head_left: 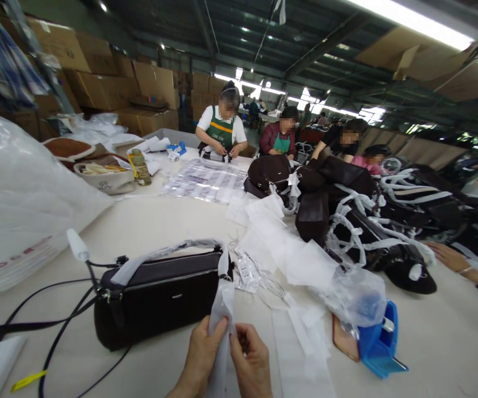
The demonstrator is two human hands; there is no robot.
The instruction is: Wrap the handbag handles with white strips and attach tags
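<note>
A black handbag (pixel 160 301) lies on the pale table in front of me, to the left of my hands. White tissue paper (pixel 137 269) wraps its top handle. From the bag's right end a strip of white wrapping paper (pixel 223 301) runs down towards me. My left hand (pixel 199 356) pinches this strip between thumb and fingers. Close beside it, my right hand (pixel 249 359) is closed at the strip's right edge, fingertips curled against it. Whether a strap lies inside the paper is hidden. Thin black straps (pixel 50 320) trail from the bag's left end.
Dark bags (pixel 347 221) with wrapped straps pile up at the right. Loose white paper sheets (pixel 301 254), a blue tape dispenser (pixel 378 342) and a phone (pixel 344 337) lie nearer. A large plastic bag (pixel 23 204) bulges at left. Co-workers (pixel 222 127) work across the table; another person's hand (pixel 448 257) reaches from the right.
</note>
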